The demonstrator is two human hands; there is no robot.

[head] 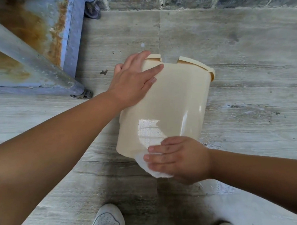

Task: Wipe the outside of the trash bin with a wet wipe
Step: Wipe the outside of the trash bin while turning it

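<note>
Wiping near the base now: the right hand (178,159) presses the wet wipe (149,164) flat under its fingers against the tipped trash bin (168,101) on the floor (247,50). The left hand (133,82), open-palmed, steadies the rim end. A wet sheen shows; other sides are hidden, probably left.

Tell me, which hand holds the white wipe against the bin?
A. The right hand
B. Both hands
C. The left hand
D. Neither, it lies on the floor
A: the right hand presses the wipe on the bin near its base, while the left hand rests bare near the rim.
</note>
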